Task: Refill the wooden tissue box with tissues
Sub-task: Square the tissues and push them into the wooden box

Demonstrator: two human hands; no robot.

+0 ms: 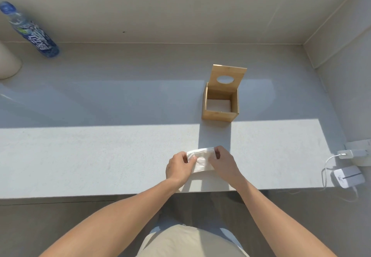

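A square wooden tissue box (219, 114) stands on the grey counter (100, 152), right of centre. Its lid (227, 78), with an oval hole, is tipped up at the back, so the box is open on top. Something white lies flat at the bottom inside. Nearer the front edge, a white pack of tissues (201, 160) is held just above the counter. My left hand (178, 167) grips its left end and my right hand (223, 163) grips its right end. The pack is apart from the box, closer to me.
A blue-labelled plastic bottle (30, 30) stands at the far left by the wall, beside a pale round object (8, 62). White chargers and a cable (348, 176) lie at the right edge. Walls close off the back and right.
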